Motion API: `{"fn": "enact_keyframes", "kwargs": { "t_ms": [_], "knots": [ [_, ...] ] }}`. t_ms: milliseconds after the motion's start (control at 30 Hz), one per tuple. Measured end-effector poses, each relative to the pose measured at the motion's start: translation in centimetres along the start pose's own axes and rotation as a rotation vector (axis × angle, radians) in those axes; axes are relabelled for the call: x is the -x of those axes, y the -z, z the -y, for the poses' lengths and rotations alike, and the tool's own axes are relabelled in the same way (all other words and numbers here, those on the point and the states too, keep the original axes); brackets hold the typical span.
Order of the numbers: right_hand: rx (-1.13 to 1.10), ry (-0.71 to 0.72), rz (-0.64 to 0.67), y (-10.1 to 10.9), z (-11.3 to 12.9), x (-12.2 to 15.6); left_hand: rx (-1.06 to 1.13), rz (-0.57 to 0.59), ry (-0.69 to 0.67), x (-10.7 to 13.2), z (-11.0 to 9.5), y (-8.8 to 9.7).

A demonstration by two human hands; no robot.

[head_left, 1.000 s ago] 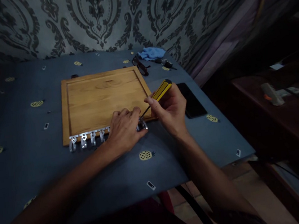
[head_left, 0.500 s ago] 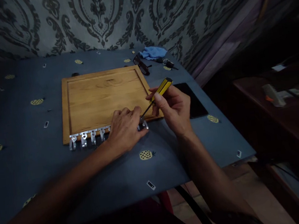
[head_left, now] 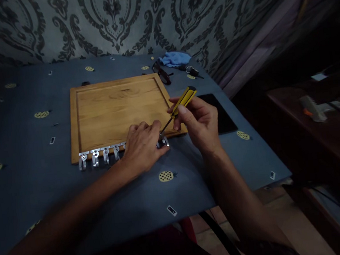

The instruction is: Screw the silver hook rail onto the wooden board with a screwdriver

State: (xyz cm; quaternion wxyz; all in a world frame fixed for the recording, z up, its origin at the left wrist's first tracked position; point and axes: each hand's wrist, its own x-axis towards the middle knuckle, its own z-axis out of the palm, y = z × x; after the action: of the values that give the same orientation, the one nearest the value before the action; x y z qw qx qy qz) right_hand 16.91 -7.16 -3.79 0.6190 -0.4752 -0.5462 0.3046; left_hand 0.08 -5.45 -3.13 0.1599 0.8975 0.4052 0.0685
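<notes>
A wooden board lies flat on a dark blue tablecloth. Along its near edge runs a metal rail of coat hooks. My left hand lies over the rail's right part, fingers curled and pressing it down. My right hand is closed round a yellow-and-black screwdriver, held slanted, with its tip down at the rail's right end just past my left fingertips.
A black phone lies right of the board, partly behind my right hand. Glasses, a blue cloth and a small dark object sit at the back right. The table's right edge drops off near a dark wooden bench.
My right hand has turned the screwdriver a little and shifted slightly right. My left hand has stayed on the rail.
</notes>
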Motion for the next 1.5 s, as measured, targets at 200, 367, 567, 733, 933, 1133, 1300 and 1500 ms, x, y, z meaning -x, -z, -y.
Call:
{"fn": "enact_keyframes", "kwargs": {
  "t_ms": [200,367,567,733,933,1133,1300,1500],
  "knots": [
    [0.02,-0.003,-0.026,0.0,0.1,0.1,0.002,0.002,0.005,-0.1,0.0,0.1],
    [-0.014,-0.004,-0.072,-0.4,0.0,0.1,-0.001,0.017,0.01,0.0,0.0,0.1],
    [0.006,-0.024,-0.049,0.1,-0.3,-0.1,0.013,-0.003,0.014,0.0,0.0,0.0],
    [0.027,0.003,0.047,0.6,-0.2,0.0,0.006,-0.013,-0.001,0.0,0.1,-0.1],
    [0.003,0.03,-0.021,0.1,0.0,0.1,-0.007,-0.001,-0.002,-0.1,0.1,-0.1],
    [0.028,0.025,-0.042,0.1,-0.1,0.1,0.006,-0.004,0.006,0.0,0.0,-0.1],
    [0.031,0.045,-0.016,0.2,0.0,0.2,0.001,-0.006,0.002,0.0,0.0,-0.1],
    [0.074,0.142,-0.117,-0.2,-0.2,0.6,0.004,0.005,0.004,-0.1,0.0,0.0]
  ]
}}
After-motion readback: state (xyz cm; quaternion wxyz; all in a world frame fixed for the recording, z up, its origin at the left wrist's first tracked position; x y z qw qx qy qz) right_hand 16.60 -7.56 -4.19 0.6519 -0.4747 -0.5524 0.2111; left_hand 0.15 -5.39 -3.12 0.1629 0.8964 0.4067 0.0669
